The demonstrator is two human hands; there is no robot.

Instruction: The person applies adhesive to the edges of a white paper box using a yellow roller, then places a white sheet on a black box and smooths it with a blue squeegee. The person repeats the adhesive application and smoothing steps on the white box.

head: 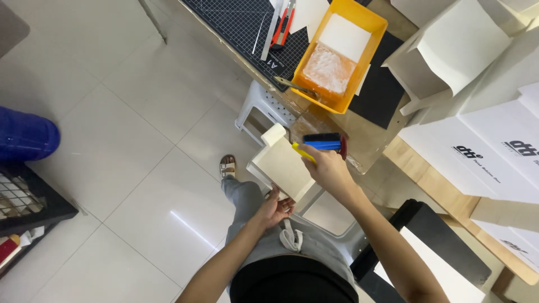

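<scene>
My left hand (276,210) grips the lower edge of a cream cardboard box piece (283,165), holding it up over my lap. Above it, my right hand (328,167) is closed around a small roller (324,142) with a blue head, a red end and a yellow handle. The roller head lies against the upper right corner of the cardboard piece. I am seated; my grey trousers and one sandalled foot (227,166) show below the cardboard.
An orange tray (376,25) with glue and a white block stands on the wooden table (426,174), beside a black cutting mat (236,22) with a cutter. White folded boxes (466,45) are stacked at right. A white stool (261,106), a blue drum (25,134) and a wire crate (22,202) stand on the tiled floor.
</scene>
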